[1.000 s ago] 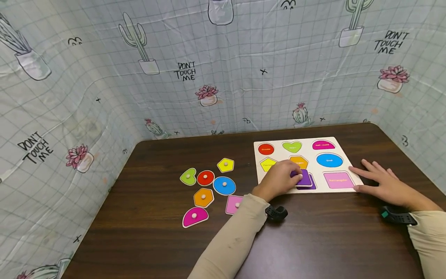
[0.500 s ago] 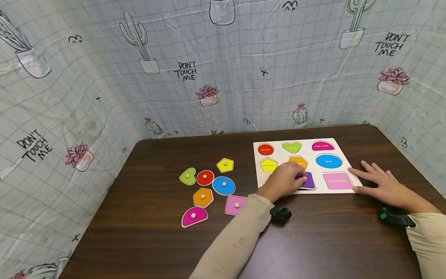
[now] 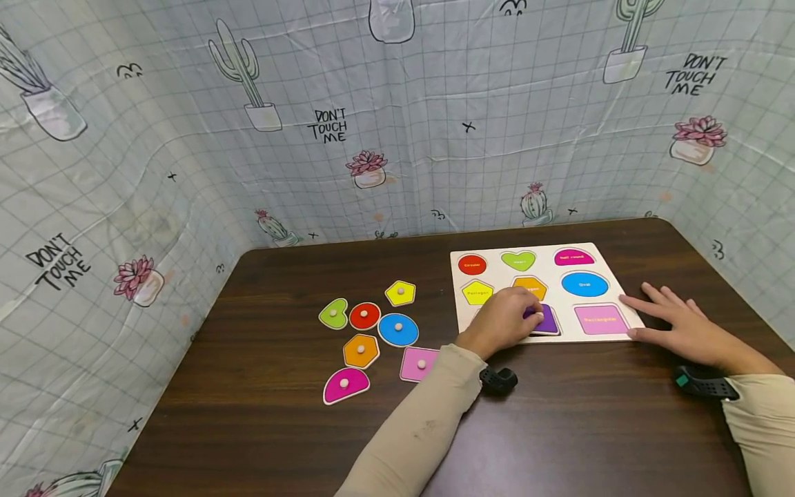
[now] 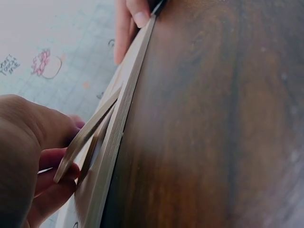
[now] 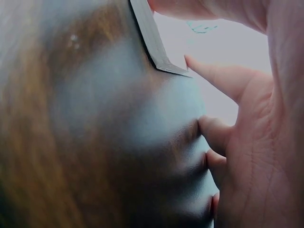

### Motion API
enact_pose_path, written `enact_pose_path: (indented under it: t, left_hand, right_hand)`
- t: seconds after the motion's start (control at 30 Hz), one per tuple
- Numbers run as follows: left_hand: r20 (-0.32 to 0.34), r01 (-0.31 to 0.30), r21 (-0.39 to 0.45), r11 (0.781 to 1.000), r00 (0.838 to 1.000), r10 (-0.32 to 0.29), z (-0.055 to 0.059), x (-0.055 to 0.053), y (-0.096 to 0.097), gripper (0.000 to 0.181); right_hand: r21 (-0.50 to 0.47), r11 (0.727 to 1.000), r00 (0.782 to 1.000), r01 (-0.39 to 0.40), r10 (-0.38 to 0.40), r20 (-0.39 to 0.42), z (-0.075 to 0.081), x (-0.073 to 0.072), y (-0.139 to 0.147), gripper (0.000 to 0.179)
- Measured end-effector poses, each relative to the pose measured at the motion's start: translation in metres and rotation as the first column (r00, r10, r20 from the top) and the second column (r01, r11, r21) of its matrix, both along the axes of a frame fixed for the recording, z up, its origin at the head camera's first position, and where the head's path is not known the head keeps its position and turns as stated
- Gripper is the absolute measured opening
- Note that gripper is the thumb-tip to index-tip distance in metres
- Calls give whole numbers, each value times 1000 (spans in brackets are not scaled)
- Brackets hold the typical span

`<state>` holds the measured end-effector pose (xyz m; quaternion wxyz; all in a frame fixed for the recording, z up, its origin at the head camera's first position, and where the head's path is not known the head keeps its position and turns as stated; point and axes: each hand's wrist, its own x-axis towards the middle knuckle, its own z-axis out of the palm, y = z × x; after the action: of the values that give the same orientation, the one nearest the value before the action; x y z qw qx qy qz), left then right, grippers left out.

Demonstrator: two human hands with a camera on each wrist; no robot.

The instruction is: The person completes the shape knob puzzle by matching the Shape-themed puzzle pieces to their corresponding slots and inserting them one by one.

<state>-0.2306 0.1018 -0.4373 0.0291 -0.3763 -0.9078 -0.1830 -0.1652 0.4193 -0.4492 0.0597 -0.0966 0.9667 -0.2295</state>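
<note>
In the head view my left hand (image 3: pixel 502 319) pinches the knob of a purple square puzzle piece (image 3: pixel 548 320) over the matching purple spot on the white shape puzzle board (image 3: pixel 566 330). The left wrist view shows the piece (image 4: pixel 78 145) edge-on, tilted, one edge against the board and the other raised near my fingers. Part of the piece and board lies hidden behind my left hand. My right hand (image 3: pixel 689 328) has its fingers spread at the board's right edge. Its thumb and index finger touch the edge near the front corner; the other fingers rest on the table.
Left of the board lie loose knobbed pieces: a green heart (image 3: pixel 334 315), red circle (image 3: pixel 365 316), yellow pentagon (image 3: pixel 400 293), blue oval (image 3: pixel 398 330), orange hexagon (image 3: pixel 361 352), magenta half round (image 3: pixel 346 385) and pink rectangle (image 3: pixel 417 364), partly under my left sleeve. A patterned curtain (image 3: pixel 428 124) stands behind the table.
My left hand has shifted the purple square slightly right, from overlapping its spot off-centre to lying over it. The right hand has stayed at the board's edge.
</note>
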Motion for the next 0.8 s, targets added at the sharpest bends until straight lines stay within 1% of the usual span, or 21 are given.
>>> enact_pose_path:
  t: [0.17,0.4,0.6,0.8]
  left_hand:
    - [-45,-19,-7,1000,999,19,0,2,2,19]
    - [-109,-10,-23,1000,994,8,0,4,6,20]
    - [-108,-13,-18,1000,994,11,-2,4,5,20]
    - [-114,3,-8,1000,993,-4,-4,4,3,21]
  right_hand:
    - [-7,1000,1000,0,0,1,1,0,-1,75]
    - [3,1000,1000,8,-8,-1,0,-1,1,76]
    - [5,1000,1000,11,-11,5,1,-2,0,76]
    - [6,1000,1000,15,-15,4,0,-2,-1,76]
